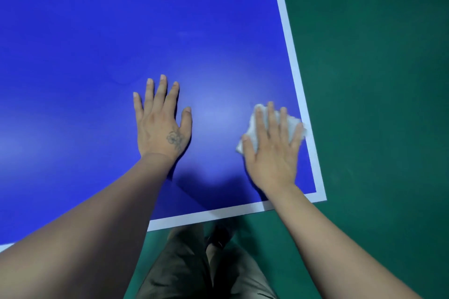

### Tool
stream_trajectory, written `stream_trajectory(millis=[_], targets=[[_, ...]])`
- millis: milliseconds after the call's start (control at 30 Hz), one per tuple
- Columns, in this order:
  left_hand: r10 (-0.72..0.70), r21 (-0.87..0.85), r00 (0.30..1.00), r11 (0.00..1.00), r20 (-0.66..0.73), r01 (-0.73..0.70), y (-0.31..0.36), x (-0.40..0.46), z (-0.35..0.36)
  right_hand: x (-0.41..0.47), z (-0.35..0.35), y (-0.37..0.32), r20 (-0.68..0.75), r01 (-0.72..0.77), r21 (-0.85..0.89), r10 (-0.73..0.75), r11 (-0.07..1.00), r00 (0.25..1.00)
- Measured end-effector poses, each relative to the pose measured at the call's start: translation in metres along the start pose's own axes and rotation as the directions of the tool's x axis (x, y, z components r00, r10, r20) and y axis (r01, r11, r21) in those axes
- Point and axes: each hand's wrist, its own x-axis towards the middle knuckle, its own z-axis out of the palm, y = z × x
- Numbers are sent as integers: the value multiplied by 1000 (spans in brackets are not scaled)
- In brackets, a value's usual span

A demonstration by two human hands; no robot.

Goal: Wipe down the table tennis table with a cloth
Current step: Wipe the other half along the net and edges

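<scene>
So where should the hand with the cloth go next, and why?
Probably a sweep leftward across the blue top. The right hand presses the white cloth flat near the table's right white edge line, close to the near corner, while the left hand rests flat, bracing. Most of the surface lies to the left and farther away.
</scene>
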Motion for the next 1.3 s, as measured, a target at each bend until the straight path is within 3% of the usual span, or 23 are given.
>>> stream_trajectory(millis=[133, 300, 400, 500, 600, 667, 867, 1067, 1167, 1300], targets=[[5, -214, 999, 977, 35, 3, -5, -7, -7, -39, 6, -37, 27, 289, 4, -289, 957, 957], [-28, -449, 1000, 893, 5, 27, 2, -81, -28, -86, 2, -3, 81, 370, 96, -378, 924, 922], [-21, -486, 999, 873, 37, 36, 6, -145, -36, -100, -9, 21, 42, 305, 199, -319, 931, 947], [-44, -548, 994, 831, 96, 90, 14, -196, -45, -101, -19, 33, 27, 140, 289, -154, 947, 988], [-92, -576, 983, 800, 159, 168, 28, -227, -63, -91, -26, 34, 171, -122, 306, 71, 944, 983], [-96, -574, 959, 784, 266, 237, 35, -233, -78, -87, -31, 31, 276, -227, 328, 136, 917, 951], [-101, -567, 861, 714, 499, 412, 40, -219, -124, -101, -66, 13, 408, -283, 494, 68, 822, 910], [-137, -691, 859, 538, 493, 482, 42, -192, -165, -118, -125, -20, 402, -214, 698, -126, 684, 907], [-83, -688, 848, 547, 524, 478, 37, -175, -177, -113, -153, -41, 361, -161, 786, -232, 596, 903], [-78, -726, 829, 442, 553, 526, 27, -141, -181, -91, -167, -66, 329, -187, 836, -199, 516, 923]])
